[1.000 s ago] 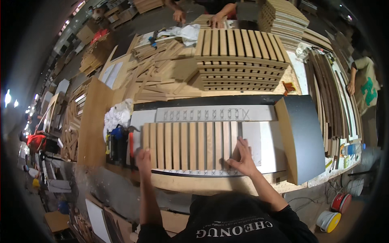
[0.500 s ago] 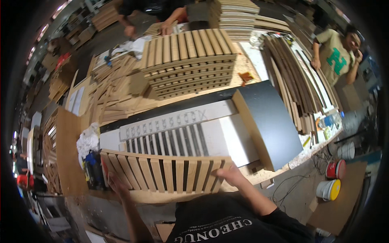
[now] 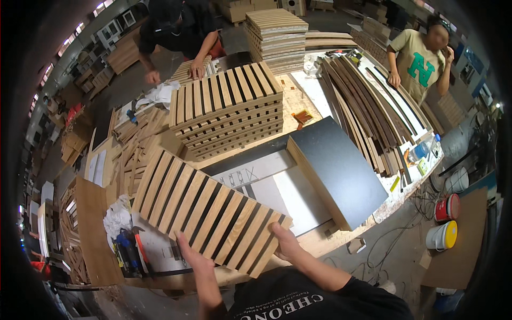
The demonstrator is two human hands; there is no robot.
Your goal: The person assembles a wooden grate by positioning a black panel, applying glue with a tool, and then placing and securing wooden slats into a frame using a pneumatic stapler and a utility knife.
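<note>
Both of my hands carry a slatted wooden panel (image 3: 209, 210), light strips with dark gaps between them. It slants, its left end farther from me and its right end near. My left hand (image 3: 197, 260) grips the near long edge, its thumb showing and its other fingers hidden underneath. At the right end, my right hand (image 3: 289, 242) holds the corner with its thumb near the top edge. Below the panel lies a shallow black-edged frame (image 3: 245, 144) with a white board (image 3: 288, 189) in it, partly covered. A stack of similar panels (image 3: 226, 90) stands beyond.
A black-topped box-like piece (image 3: 341, 170) sits at the right. Dark curved strips (image 3: 362, 106) lie behind it. Loose wood strips (image 3: 133, 136), a white cloth (image 3: 117, 216) and tools (image 3: 127, 250) are on the left. Two people stand across the table; buckets (image 3: 442, 234) stand on the floor.
The slatted panel has swung up at its left end and its slatted face has turned upward. My left hand has shifted from the left end to the near long edge.
</note>
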